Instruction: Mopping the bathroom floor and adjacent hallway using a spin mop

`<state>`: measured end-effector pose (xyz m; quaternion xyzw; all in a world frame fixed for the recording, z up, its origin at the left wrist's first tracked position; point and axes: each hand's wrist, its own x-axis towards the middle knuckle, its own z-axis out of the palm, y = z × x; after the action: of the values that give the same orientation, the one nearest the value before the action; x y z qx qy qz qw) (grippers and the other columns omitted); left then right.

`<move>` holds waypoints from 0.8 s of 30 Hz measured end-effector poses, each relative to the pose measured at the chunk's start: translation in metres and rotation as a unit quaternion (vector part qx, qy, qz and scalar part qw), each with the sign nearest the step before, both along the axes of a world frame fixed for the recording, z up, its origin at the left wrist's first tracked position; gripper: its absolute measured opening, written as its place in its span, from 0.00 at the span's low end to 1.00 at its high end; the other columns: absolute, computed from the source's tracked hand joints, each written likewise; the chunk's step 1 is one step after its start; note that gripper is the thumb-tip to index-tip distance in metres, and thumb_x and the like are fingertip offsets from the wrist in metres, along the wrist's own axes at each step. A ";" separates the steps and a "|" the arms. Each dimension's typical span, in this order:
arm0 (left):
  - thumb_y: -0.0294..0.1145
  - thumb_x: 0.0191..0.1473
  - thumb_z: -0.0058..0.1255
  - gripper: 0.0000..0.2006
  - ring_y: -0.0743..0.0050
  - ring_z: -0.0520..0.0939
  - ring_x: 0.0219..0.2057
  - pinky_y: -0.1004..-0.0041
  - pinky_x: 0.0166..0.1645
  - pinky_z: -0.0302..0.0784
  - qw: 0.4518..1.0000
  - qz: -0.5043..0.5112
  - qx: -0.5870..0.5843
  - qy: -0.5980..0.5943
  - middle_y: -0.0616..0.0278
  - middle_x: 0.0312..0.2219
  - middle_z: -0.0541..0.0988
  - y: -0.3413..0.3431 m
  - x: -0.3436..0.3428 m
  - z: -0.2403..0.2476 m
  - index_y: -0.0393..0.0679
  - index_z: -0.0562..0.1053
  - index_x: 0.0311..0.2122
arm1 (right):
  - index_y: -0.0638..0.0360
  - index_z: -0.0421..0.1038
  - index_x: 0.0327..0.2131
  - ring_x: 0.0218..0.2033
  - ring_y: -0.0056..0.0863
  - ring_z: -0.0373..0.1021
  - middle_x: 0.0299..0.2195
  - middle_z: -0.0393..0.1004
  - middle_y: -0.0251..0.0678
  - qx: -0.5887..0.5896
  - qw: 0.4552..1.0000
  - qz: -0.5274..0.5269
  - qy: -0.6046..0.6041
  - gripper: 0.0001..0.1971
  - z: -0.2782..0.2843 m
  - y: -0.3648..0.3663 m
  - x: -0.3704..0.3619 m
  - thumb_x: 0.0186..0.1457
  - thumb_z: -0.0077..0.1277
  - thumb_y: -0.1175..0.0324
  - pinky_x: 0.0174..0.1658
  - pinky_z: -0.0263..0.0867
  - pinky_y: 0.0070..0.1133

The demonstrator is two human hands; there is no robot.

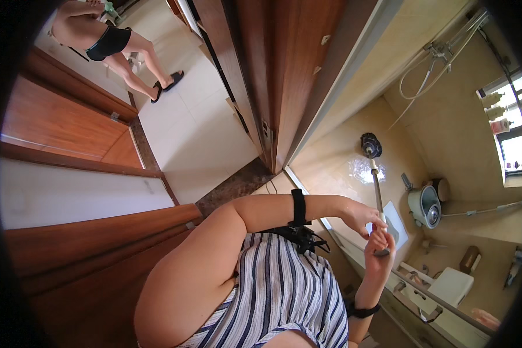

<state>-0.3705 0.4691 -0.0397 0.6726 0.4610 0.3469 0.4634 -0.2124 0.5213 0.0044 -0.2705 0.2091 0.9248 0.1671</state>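
Both my hands are closed around the pole of a mop [378, 188], one close behind the other. My left hand [362, 218] grips the pole a little farther along, toward the mop's head. Nearer its end, my right hand [380, 246] wraps round the pole, and the rounded grey tip sticks out below the fingers. The pole slopes away from me to a dark, bunched mop head [370, 145], which rests on the wet, shiny bathroom floor [359, 170].
A grey bucket [424, 206] stands right of the mop. Beyond hang a shower hose [426, 87] and bottles on a window sill. A metal rail [441, 306] runs at lower right. A wooden door frame [278, 87] rises left. In the hallway stands another person [110, 43].
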 end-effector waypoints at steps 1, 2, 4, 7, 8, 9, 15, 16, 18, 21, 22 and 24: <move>0.34 0.42 0.48 0.26 0.54 0.70 0.39 0.69 0.42 0.66 0.999 -0.003 0.037 0.038 0.47 0.36 0.68 0.005 0.002 -0.007 0.46 0.58 0.49 | 0.64 0.56 0.24 0.14 0.14 0.48 0.14 0.49 0.26 0.023 1.000 0.016 0.013 0.05 -0.029 0.021 0.005 0.49 0.34 0.74 0.17 0.50 0.10; 0.34 0.42 0.48 0.26 0.54 0.70 0.39 0.69 0.42 0.66 0.999 -0.007 0.037 0.036 0.47 0.36 0.68 0.013 0.004 -0.010 0.46 0.58 0.49 | 0.64 0.54 0.21 0.13 0.15 0.49 0.13 0.51 0.28 0.082 0.995 0.049 -0.006 0.06 -0.043 0.033 0.005 0.49 0.34 0.75 0.16 0.52 0.11; 0.34 0.42 0.48 0.26 0.50 0.71 0.35 0.66 0.39 0.67 0.995 0.022 -0.051 0.084 0.46 0.33 0.70 0.028 0.007 -0.022 0.45 0.58 0.49 | 0.61 0.52 0.18 0.12 0.15 0.49 0.13 0.51 0.28 0.094 0.995 0.032 -0.013 0.08 -0.058 0.054 -0.007 0.48 0.35 0.74 0.16 0.52 0.11; 0.36 0.41 0.49 0.23 0.51 0.72 0.34 0.65 0.37 0.68 0.983 0.050 -0.085 0.154 0.50 0.34 0.71 0.054 -0.001 -0.022 0.42 0.60 0.45 | 0.64 0.55 0.21 0.12 0.15 0.49 0.13 0.52 0.28 0.053 0.997 0.043 0.036 0.06 -0.082 0.097 -0.023 0.49 0.36 0.74 0.16 0.53 0.11; 0.37 0.41 0.50 0.24 0.52 0.72 0.35 0.66 0.38 0.68 0.983 0.034 -0.076 0.161 0.51 0.34 0.71 0.051 -0.009 -0.018 0.42 0.60 0.45 | 0.64 0.55 0.21 0.12 0.15 0.49 0.13 0.52 0.28 0.049 0.997 0.044 0.037 0.06 -0.072 0.083 -0.029 0.49 0.36 0.74 0.16 0.53 0.11; 0.37 0.41 0.50 0.24 0.52 0.72 0.35 0.66 0.38 0.68 0.983 0.036 -0.080 0.161 0.51 0.34 0.71 0.047 -0.015 -0.015 0.42 0.60 0.45 | 0.67 0.57 0.25 0.13 0.14 0.50 0.13 0.52 0.27 0.097 0.993 0.041 -0.056 0.05 -0.057 0.061 -0.028 0.49 0.36 0.74 0.16 0.52 0.11; 0.40 0.44 0.45 0.18 0.60 0.73 0.36 0.69 0.41 0.66 0.992 0.084 -0.040 0.081 0.54 0.34 0.73 0.067 -0.012 0.015 0.42 0.67 0.40 | 0.74 0.57 0.36 0.13 0.13 0.50 0.13 0.51 0.26 0.101 0.993 -0.002 -0.058 0.12 -0.047 0.083 0.046 0.50 0.32 0.73 0.14 0.48 0.11; 0.40 0.45 0.45 0.18 0.60 0.73 0.35 0.70 0.39 0.67 0.991 0.097 -0.037 0.079 0.55 0.33 0.73 0.089 -0.003 0.007 0.41 0.67 0.40 | 0.73 0.58 0.36 0.13 0.13 0.50 0.12 0.51 0.26 0.081 0.994 -0.021 -0.066 0.12 -0.066 0.112 0.065 0.51 0.32 0.73 0.13 0.48 0.11; 0.37 0.46 0.43 0.16 0.59 0.74 0.33 0.70 0.38 0.68 0.988 0.119 -0.033 0.096 0.53 0.33 0.73 0.141 0.011 -0.001 0.41 0.67 0.40 | 0.69 0.59 0.31 0.09 0.13 0.45 0.10 0.48 0.24 0.088 0.994 0.040 -0.042 0.08 -0.105 0.180 0.071 0.51 0.33 0.73 0.10 0.43 0.11; 0.38 0.48 0.42 0.17 0.58 0.73 0.36 0.69 0.40 0.67 0.990 0.062 -0.037 0.123 0.52 0.36 0.71 0.215 0.053 -0.010 0.40 0.65 0.42 | 0.63 0.58 0.24 0.10 0.13 0.49 0.11 0.51 0.25 0.193 0.975 0.097 -0.045 0.06 -0.148 0.258 0.082 0.50 0.36 0.71 0.11 0.45 0.10; 0.39 0.48 0.41 0.18 0.57 0.72 0.37 0.69 0.41 0.67 0.990 0.042 -0.054 0.124 0.52 0.37 0.71 0.228 0.069 -0.013 0.39 0.64 0.43 | 0.63 0.59 0.25 0.10 0.14 0.51 0.11 0.55 0.28 0.260 0.926 0.105 -0.253 0.06 -0.132 0.261 0.079 0.49 0.38 0.70 0.11 0.47 0.10; 0.40 0.49 0.41 0.20 0.57 0.71 0.39 0.69 0.42 0.66 0.987 -0.007 -0.073 0.144 0.50 0.37 0.70 0.247 0.097 -0.006 0.38 0.64 0.44 | 0.64 0.62 0.27 0.13 0.18 0.55 0.14 0.60 0.30 0.472 0.769 0.203 -0.381 0.07 -0.132 0.263 0.117 0.44 0.41 0.70 0.15 0.54 0.15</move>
<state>-0.2739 0.7163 -0.0459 0.6834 0.5423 0.2087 0.4420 -0.0957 0.7846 -0.1279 -0.5236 -0.3946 0.7403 0.1484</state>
